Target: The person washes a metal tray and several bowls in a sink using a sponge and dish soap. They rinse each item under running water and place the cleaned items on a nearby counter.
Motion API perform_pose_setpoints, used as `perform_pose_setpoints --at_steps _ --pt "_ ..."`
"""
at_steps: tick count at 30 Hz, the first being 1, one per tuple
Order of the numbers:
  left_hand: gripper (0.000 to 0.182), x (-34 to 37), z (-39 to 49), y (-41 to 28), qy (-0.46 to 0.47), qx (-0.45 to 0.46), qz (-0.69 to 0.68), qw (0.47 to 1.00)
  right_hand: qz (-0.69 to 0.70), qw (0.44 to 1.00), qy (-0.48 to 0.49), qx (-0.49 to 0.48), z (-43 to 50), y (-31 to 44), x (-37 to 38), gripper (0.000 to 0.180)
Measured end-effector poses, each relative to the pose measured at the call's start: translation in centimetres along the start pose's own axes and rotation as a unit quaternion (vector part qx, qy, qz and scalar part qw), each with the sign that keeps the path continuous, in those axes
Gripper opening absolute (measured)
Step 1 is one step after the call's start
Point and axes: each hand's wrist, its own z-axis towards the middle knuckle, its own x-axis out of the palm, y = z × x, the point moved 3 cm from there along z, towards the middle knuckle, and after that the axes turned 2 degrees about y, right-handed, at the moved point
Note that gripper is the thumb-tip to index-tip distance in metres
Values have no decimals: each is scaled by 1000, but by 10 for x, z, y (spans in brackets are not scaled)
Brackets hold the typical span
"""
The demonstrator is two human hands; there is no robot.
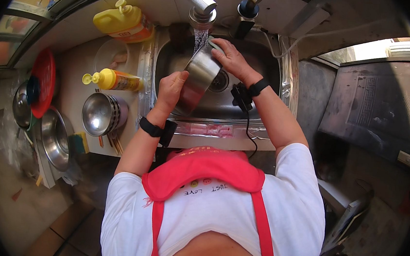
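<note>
A stainless steel pot point(203, 69) is tilted over the sink point(254, 108), its open mouth turned away from me. My left hand point(171, 88) grips it at the near left edge, thumb on the metal. My right hand point(233, 59) holds a pale green scouring pad point(216, 45) against the pot's far edge. Water point(200, 40) runs from the tap point(202, 17) down beside that far edge. The pot's inside is hidden from me. Below the right hand, the drain strainer point(219, 81) is partly covered by the pot.
Left of the sink are a yellow jug point(126, 22), a yellow squeeze bottle point(116, 80), a clear bowl point(103, 51), stacked metal bowls point(98, 114), a steel basin point(56, 138), a sponge point(81, 142) and a red lid point(43, 81). A corded black device point(242, 96) hangs by my right wrist.
</note>
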Motion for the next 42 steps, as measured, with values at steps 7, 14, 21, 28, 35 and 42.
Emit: perform_pose_setpoints --at_steps 7,14,21,28,35,42 --pt "39 -29 -16 3 6 -9 -98 995 610 709 40 353 -51 -107 25 73" --pt "42 -14 -17 5 -64 -50 -261 962 747 585 -27 314 -105 -93 87 80" --pt "43 22 -7 42 -68 55 -118 989 784 517 -11 343 -103 -4 121 75" --pt "36 35 -19 23 -3 117 -30 993 743 536 -27 401 -106 5 112 38" --pt "42 17 -9 29 -64 62 5 996 615 734 -36 287 -103 26 27 40" --pt "48 25 9 27 -52 -2 -151 987 -186 969 -51 -156 -93 74 49 52"
